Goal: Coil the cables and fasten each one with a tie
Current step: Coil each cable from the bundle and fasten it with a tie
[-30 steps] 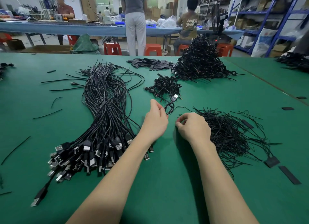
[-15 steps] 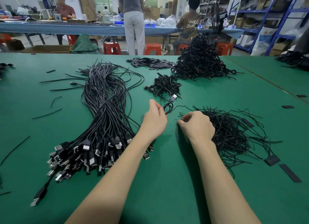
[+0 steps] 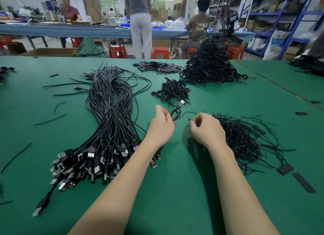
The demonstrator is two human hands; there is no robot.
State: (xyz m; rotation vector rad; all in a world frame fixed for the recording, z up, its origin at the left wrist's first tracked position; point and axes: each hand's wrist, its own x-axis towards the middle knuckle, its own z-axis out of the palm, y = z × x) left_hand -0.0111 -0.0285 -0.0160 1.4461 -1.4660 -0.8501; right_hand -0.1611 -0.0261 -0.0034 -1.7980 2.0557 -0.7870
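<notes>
Left hand (image 3: 162, 127) is pinched shut around a small coiled cable (image 3: 176, 112), loop sticking out past the fingers with its USB plug (image 3: 181, 102) pointing away. Right hand (image 3: 207, 129) is curled, fingertips pinched together right at the edge of the pile of ties (image 3: 245, 138); can't tell if there's actually a tie between them. Big bundle of loose cables (image 3: 110, 112) lies just left of the left forearm, plugs fanned toward me. Further back on the green table (image 3: 175, 191): a small heap of finished coils (image 3: 172, 91), and a much bigger heap (image 3: 210, 66) behind that.
</notes>
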